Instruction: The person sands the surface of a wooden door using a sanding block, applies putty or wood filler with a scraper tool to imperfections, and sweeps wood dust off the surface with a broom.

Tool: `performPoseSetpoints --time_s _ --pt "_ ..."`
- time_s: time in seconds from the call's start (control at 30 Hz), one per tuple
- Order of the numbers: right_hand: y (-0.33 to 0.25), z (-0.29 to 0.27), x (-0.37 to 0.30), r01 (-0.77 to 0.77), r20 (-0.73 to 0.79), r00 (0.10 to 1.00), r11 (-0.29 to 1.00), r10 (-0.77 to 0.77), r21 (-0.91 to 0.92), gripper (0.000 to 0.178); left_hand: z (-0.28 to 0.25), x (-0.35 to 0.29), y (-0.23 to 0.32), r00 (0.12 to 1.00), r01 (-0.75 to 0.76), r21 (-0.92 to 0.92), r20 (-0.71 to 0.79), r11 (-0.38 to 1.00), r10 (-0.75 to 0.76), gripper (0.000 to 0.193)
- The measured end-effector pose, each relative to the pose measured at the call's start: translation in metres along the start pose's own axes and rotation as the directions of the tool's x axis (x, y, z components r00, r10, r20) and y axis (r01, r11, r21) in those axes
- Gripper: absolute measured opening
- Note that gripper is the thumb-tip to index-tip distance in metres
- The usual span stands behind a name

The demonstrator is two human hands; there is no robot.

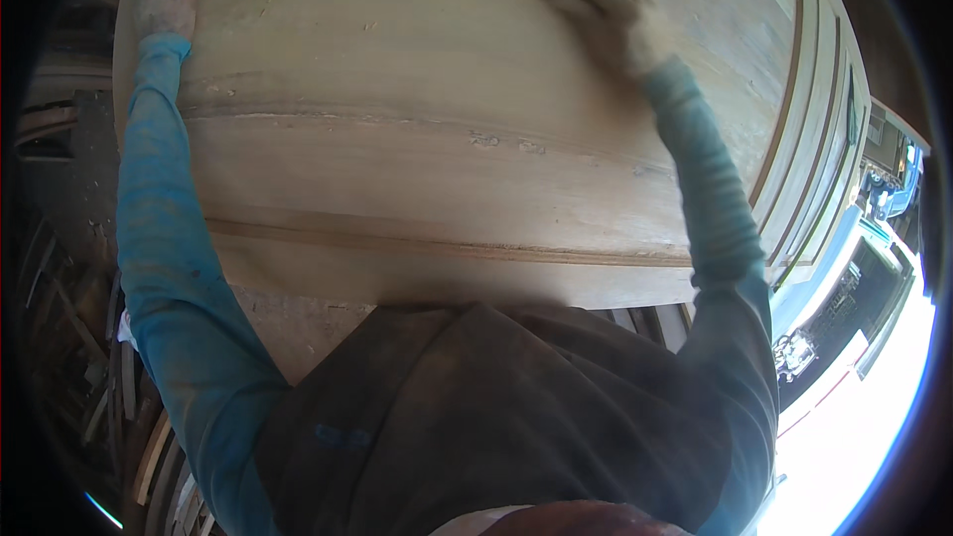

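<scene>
A broad, pale wooden door or panel with raised moulding lies flat before me. My left hand rests on it near the far left corner, fingers stretched forward and partly cut off by the picture's top edge. A dark patch shows between its thumb and fingers. Over the far right-centre of the panel is my right hand, smeared by motion. Its fingers are curled and pressed down on the surface, around something too blurred to make out. Dark seams, small chips and rough spots mark the wood.
Several wood strips and offcuts are piled on the lower left. Long mouldings run along the panel's right side. Beyond them are a pale blue thing, a dark panel and a bright opening. My torso touches or nearly touches the near edge.
</scene>
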State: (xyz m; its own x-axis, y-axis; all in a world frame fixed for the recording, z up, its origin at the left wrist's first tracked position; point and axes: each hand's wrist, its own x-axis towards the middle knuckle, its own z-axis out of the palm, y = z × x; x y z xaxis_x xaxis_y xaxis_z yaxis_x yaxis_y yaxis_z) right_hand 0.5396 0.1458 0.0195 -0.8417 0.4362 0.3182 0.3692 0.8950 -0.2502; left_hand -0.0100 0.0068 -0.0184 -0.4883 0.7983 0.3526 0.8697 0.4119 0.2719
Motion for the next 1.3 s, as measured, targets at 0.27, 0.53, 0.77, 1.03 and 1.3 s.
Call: performPoseSetpoints --time_s 0.27,0.53,0.77,1.03,1.3 --pt "-0.012 -0.011 -0.004 -0.083 0.025 0.996 0.992 0.081 0.096 0.035 -0.008 -0.011 -0.005 0.999 -0.016 -0.055 -0.051 0.998 0.013 0.057" --pt "-0.05 0.037 0.054 0.005 0.02 1.0 1.0 -0.005 0.0 0.025 -0.004 -0.006 -0.007 0.993 -0.112 -0.011 -0.038 0.994 0.111 0.055" --pt "-0.107 0.054 0.109 0.046 0.07 0.996 0.994 -0.053 0.094 0.024 0.006 0.008 -0.02 0.997 -0.081 -0.043 0.006 0.996 0.082 0.054" --pt "0.113 -0.129 -0.229 -0.713 -0.34 0.691 0.677 0.637 -0.182 0.025 0.007 0.003 -0.036 0.996 -0.092 -0.008 0.007 0.996 0.092 0.054" --pt "0.025 -0.08 -0.173 -0.663 -0.401 0.711 0.741 0.577 -0.109 0.024 -0.007 -0.001 -0.014 0.995 -0.102 -0.096 -0.001 0.99 0.103 0.052"
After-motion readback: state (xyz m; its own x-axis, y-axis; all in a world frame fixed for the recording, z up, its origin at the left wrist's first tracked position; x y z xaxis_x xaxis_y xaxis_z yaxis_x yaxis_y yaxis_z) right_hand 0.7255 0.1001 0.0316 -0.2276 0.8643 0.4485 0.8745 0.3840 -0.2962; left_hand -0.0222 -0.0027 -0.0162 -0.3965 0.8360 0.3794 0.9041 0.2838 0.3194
